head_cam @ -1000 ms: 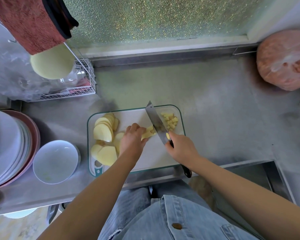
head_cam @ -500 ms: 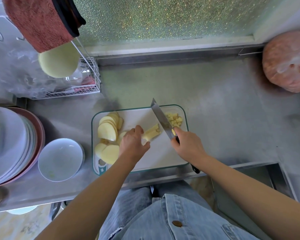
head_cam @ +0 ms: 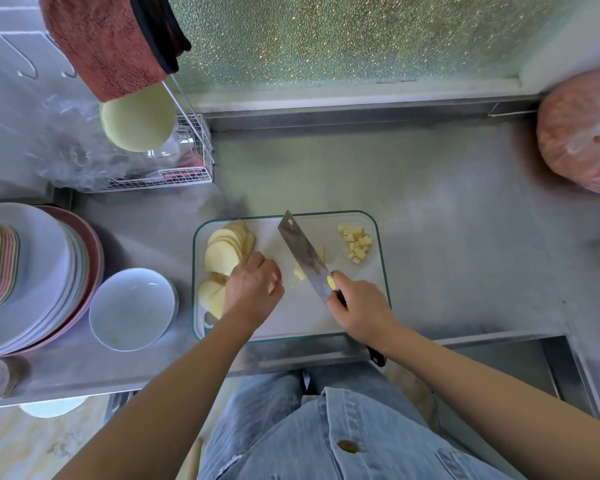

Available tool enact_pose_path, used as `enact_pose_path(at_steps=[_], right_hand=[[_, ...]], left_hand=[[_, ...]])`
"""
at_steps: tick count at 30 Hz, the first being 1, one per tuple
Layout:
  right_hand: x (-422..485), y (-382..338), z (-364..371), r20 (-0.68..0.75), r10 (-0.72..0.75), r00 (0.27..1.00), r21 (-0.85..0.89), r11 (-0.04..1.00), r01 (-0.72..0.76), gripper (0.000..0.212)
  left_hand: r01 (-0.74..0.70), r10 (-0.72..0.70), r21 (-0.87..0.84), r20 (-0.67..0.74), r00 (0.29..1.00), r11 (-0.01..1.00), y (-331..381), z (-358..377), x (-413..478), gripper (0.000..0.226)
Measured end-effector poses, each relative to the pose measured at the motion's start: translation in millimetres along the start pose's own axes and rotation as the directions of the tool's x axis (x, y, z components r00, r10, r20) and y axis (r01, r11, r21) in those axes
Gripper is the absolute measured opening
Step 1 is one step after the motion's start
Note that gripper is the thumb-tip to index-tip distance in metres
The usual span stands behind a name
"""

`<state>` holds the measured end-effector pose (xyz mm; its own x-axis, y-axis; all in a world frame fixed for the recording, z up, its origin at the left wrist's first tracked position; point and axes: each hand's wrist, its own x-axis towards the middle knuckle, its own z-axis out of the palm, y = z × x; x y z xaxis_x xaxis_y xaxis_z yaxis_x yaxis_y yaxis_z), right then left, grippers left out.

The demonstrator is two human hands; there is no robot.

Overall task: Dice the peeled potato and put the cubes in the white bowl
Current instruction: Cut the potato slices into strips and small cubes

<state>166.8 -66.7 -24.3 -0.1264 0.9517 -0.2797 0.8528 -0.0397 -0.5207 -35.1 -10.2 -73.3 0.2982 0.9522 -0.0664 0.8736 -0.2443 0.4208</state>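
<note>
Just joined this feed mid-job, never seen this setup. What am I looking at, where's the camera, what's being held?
No machine: a person works bare-handed, filmed by one head-worn camera looking down. The right hand grips a knife over a cutting board on the steel counter. The left hand is by the potato slices; blur hides whether it holds any. Cut cubes lie at the board's far right corner. The white bowl, left of the board, has no cubes in it.

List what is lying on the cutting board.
Potato slices on its left, diced cubes at its far right, a few pieces beside the knife. The left hand hides part of the slices.
</note>
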Motion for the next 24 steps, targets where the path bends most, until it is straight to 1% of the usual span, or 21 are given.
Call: enact_pose_path(at_steps=[3, 5, 7, 10, 17, 22, 24], right_hand=[[-3.4, 4.6, 2.6, -0.019, 0.015, 1.000, 0.021, 1.000, -0.015, 0.017], [-4.4, 8.7, -1.0, -0.051, 0.034, 0.998, 0.025, 0.999, -0.033, 0.012], [-4.7, 13.1, -6.9, -0.073, 0.060, 0.996, 0.030, 0.998, -0.058, 0.013], [-5.2, 20.6, -14.3, -0.095, 0.087, 0.992, 0.029, 0.996, -0.085, 0.014], [-1.8, 30.5, -13.0, -0.093, 0.160, 0.983, 0.019, 0.987, -0.159, 0.017], [-0.9, 31.8, -15.8, -0.092, 0.176, 0.980, -0.070, 0.981, -0.183, 0.011], [-1.8, 32.6, -17.4, -0.086, 0.173, 0.981, -0.102, 0.978, -0.181, 0.009]], left_hand=[[-0.006, 0.006, -0.004, 0.048, 0.999, 1.000, 7.0, 3.1, -5.1, 0.017], [0.028, -0.033, 0.044, 0.118, 0.992, 0.999, 17.6, 5.2, -3.3, 0.016], [0.040, -0.057, 0.118, 0.147, 0.987, 0.992, 24.2, 7.2, 1.1, 0.014], [0.046, -0.067, 0.159, 0.128, 0.990, 0.986, 27.7, 11.0, 5.3, 0.019], [0.075, -0.092, 0.145, 0.114, 0.989, 0.987, 32.2, 14.7, 9.8, 0.024], [0.104, -0.111, 0.074, 0.100, 0.989, 0.992, 32.9, 11.0, 7.2, 0.028], [0.101, -0.107, 0.061, 0.103, 0.989, 0.993, 29.6, 10.5, 4.8, 0.025]])
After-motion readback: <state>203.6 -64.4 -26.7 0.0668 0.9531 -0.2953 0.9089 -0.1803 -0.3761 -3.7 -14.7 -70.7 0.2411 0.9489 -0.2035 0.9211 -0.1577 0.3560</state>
